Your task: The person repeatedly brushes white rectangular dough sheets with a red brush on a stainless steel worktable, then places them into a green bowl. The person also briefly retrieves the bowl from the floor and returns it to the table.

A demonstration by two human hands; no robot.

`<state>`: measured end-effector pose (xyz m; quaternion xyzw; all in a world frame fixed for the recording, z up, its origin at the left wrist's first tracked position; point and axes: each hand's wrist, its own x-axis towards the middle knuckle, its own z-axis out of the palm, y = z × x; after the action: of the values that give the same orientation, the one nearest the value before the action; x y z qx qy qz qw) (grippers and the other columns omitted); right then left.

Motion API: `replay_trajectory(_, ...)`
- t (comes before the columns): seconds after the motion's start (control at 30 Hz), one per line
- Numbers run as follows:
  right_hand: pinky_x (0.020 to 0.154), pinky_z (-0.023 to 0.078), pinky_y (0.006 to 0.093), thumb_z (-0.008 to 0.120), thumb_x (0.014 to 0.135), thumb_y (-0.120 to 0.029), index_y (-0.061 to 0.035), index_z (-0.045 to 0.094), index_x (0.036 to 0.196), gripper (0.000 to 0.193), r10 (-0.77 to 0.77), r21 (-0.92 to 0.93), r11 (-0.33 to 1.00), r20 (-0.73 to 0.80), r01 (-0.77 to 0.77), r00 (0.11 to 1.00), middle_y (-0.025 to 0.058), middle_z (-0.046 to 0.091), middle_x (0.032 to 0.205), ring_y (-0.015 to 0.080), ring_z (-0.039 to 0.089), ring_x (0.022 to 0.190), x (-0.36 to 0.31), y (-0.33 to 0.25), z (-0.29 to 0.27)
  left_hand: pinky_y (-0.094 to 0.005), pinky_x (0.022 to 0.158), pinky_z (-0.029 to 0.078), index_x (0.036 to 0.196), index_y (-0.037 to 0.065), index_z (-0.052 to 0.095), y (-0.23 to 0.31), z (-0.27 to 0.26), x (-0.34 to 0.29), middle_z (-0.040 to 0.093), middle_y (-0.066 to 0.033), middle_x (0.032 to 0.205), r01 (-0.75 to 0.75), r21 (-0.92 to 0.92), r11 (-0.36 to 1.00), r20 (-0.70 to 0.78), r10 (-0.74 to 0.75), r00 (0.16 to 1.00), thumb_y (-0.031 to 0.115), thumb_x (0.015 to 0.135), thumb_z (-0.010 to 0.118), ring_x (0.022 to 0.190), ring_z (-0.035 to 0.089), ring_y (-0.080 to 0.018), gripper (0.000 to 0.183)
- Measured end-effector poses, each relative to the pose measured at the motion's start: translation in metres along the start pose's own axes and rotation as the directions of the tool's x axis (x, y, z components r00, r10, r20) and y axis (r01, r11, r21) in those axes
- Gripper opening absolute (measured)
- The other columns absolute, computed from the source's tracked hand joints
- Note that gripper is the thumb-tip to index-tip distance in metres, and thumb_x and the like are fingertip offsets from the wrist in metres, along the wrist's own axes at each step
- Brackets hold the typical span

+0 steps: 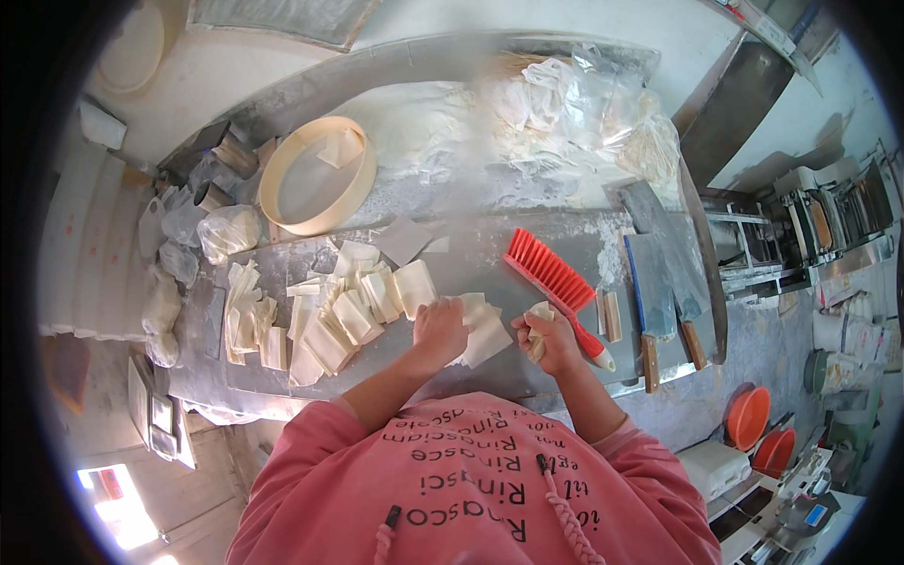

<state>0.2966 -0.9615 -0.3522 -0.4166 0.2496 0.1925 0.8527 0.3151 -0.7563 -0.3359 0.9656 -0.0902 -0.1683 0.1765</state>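
**Crumpled cream-coloured sheet [540, 331] gripped at flour-dusted grey bench [490, 250]**

The right hand [554, 341] pinches the sheet between its fingers, just beside a red-bristled hand brush [551, 273]. The left hand [441, 325], fingers curled, sits at the edge of a fanned pile of flat cream-coloured sheets [485, 337]; from here one cannot tell whether it pinches any. Farther left lie overlapping stacks of thin cream-coloured pieces [353, 311], near a round, pale-rimmed sieve [364, 181].

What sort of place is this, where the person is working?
Probably a small workshop for dough sheets or noodles: many thin pale sheets lie in piles on the worktable, with a big round sieve and a whitish heap, perhaps flour, behind them.
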Motion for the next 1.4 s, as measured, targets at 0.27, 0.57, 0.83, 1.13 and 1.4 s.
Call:
replay_trajectory(0.27, 0.048, 0.039, 0.0258, 0.056, 0.087, -0.009, -0.0045, 0.054, 0.104, 0.018, -0.040, -0.121, 0.992, 0.056, 0.046, 0.998, 0.0043, 0.053, 0.068, 0.0113, 0.047, 0.052, 0.003, -0.004, -0.005, -0.0433, 0.081, 0.040, 0.090, 0.003, 0.057, -0.004, 0.009, 0.002, 0.059, -0.0139, 0.093, -0.110, -0.068, 0.992, -0.121, 0.102, 0.987, 0.021, 0.076, 0.065, 0.096, 0.055, -0.0292, 0.024)
replay_trajectory(0.57, 0.046, 0.035, 0.0254, 0.056, 0.089, -0.020, -0.0054, 0.057, 0.096, 0.016, 0.006, -0.332, 0.943, 0.003, -0.004, 1.000, -0.0007, 0.045, 0.062, 0.0089, 0.041, 0.050, 0.008, -0.011, -0.001, -0.0360, 0.072, 0.045, 0.093, 0.006, 0.050, 0.004, -0.014, 0.003, 0.060, -0.0160, 0.089, -0.108, -0.363, 0.926, 0.152, 0.173, 0.973, 0.017, 0.082, 0.060, 0.078, 0.060, -0.0303, 0.019)
replay_trajectory(0.83, 0.089, 0.046, 0.0353, 0.038, 0.095, -0.048, -0.0033, 0.057, 0.111, 0.051, 0.281, 0.187, 0.887, 0.509, -0.423, 0.814, 0.0111, 0.062, 0.108, 0.0221, 0.061, 0.096, 0.019, -0.003, 0.016, -0.0270, 0.063, 0.045, 0.112, 0.002, 0.051, 0.029, -0.075, -0.002, 0.058, -0.0033, 0.077, 0.007, -0.822, 0.569, 0.258, 0.361, 0.896, 0.009, 0.090, 0.051, 0.068, 0.055, -0.0098, 0.022)
replay_trajectory(1.13, 0.069, 0.046, 0.0246, 0.050, 0.095, -0.023, -0.0038, 0.055, 0.111, 0.026, -0.111, -0.190, 0.961, 0.406, 0.202, 0.907, 0.0005, 0.061, 0.096, 0.0076, 0.057, 0.080, -0.009, -0.013, 0.059, -0.0266, 0.064, 0.047, 0.105, 0.000, 0.056, 0.015, -0.086, 0.002, 0.060, -0.0048, 0.080, 0.054, -0.702, 0.710, 0.179, 0.103, 0.978, 0.019, 0.090, 0.054, 0.071, 0.057, -0.0109, 0.024)
replay_trajectory(1.4, 0.066, 0.048, 0.0217, 0.053, 0.094, -0.018, -0.0039, 0.055, 0.112, 0.024, -0.328, -0.064, 0.934, 0.243, 0.353, 0.913, 0.0014, 0.061, 0.095, 0.0068, 0.057, 0.079, -0.021, -0.026, 0.087, -0.0249, 0.056, 0.045, 0.092, -0.001, 0.060, 0.046, -0.087, -0.021, 0.057, -0.0021, 0.071, 0.079, -0.984, -0.161, 0.109, -0.185, 0.977, 0.024, 0.094, 0.051, 0.063, 0.053, -0.0083, 0.026)
